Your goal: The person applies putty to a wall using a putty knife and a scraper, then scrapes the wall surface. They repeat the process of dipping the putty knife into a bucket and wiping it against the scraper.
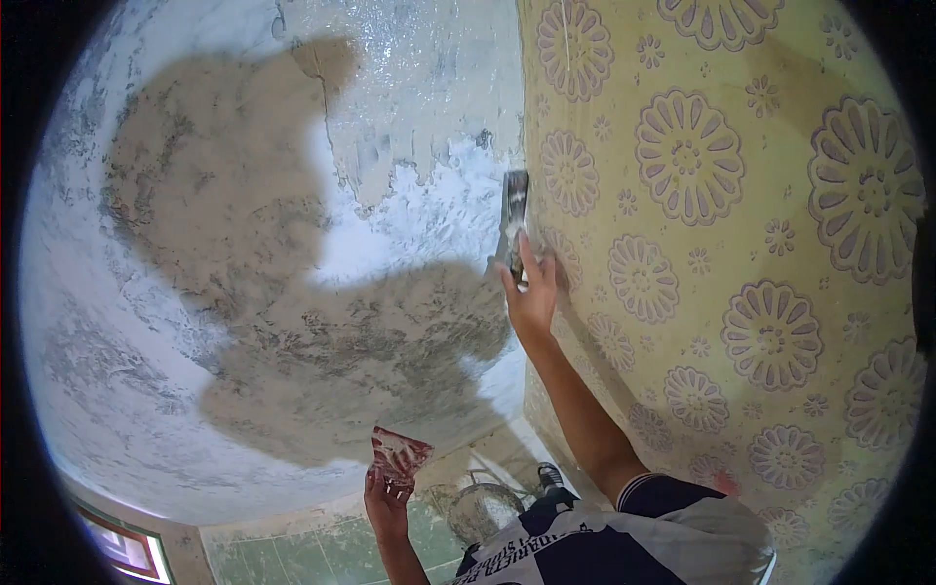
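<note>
My right hand (533, 292) reaches up, closed around the handle of a putty knife (517, 195). The knife's blade points upward at the corner where the white plastered wall (419, 224) meets the yellow patterned wall (687, 156). Lower down, my left hand (389, 502) is closed on a red plastic spreader (400, 454) smeared with pale filler. The spreader is held up in front of the lower part of the plastered wall. Wet, shiny filler with a ragged lower edge covers the upper part of that wall.
A round bucket or basin (485, 509) stands on the floor, beside my foot in a sandal (551, 476). A window (122, 546) shows at the lower left. Green tiling (292, 561) runs along the bottom, and my shadow falls across the plaster.
</note>
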Demonstrator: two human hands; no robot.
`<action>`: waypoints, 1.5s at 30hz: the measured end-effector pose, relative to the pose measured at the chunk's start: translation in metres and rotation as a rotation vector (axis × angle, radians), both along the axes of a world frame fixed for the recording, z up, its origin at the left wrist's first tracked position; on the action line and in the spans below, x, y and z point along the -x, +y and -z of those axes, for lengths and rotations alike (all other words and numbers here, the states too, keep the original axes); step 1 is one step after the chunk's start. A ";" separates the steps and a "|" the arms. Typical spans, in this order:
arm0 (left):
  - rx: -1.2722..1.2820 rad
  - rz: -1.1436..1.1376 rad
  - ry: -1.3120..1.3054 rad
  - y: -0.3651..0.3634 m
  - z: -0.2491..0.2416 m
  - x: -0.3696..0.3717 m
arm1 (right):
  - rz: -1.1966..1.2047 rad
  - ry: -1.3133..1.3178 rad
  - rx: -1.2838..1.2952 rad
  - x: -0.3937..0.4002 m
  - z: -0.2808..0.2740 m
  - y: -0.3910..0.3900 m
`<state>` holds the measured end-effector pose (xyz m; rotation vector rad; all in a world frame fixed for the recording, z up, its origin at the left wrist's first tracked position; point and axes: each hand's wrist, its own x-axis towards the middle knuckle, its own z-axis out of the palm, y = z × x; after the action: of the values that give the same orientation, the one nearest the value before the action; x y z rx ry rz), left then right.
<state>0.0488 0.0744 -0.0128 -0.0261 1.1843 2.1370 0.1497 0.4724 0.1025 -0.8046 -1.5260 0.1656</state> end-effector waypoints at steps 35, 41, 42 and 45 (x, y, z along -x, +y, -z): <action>0.020 0.125 0.108 -0.011 0.026 0.024 | -0.126 0.029 -0.007 0.010 -0.036 0.010; -0.003 0.015 0.009 -0.008 0.007 0.016 | -0.055 0.002 0.017 -0.003 0.005 -0.008; 0.002 0.057 0.067 -0.015 0.021 0.023 | -0.075 0.027 0.021 -0.003 0.002 -0.011; 0.035 0.094 0.111 -0.021 0.029 0.030 | -0.154 0.094 0.030 0.000 -0.024 -0.014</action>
<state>0.0183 0.0533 -0.0421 0.1321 1.2612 2.0585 0.1497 0.4586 0.1270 -0.6936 -1.4993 0.3363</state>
